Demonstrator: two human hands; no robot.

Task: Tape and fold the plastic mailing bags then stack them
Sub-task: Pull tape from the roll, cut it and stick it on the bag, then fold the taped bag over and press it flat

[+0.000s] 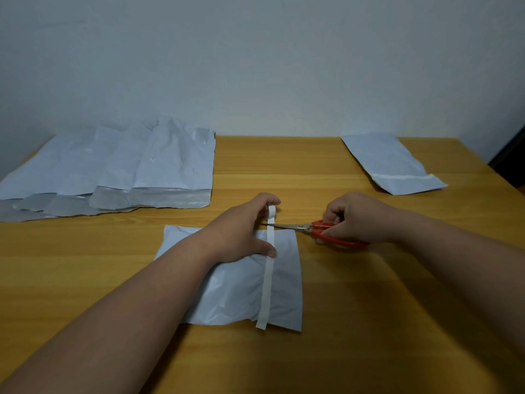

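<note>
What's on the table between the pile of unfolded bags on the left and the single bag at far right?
Nothing: bare wooden table between the pile of bags and the single bag, seen in the head view.

Open desk between the piles

Bare desk (272,166) lay between the unfolded bags (113,172) far left and the taped bag (395,163) far right.

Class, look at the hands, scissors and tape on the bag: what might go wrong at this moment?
1. The scissors blades reach the tape strip close beside the left hand; a finger might get nicked.
2. The blade tips lie near the folded bag edge and might snip the plastic.
3. The strip's near end overhangs the bag and may stick to the table.
</note>
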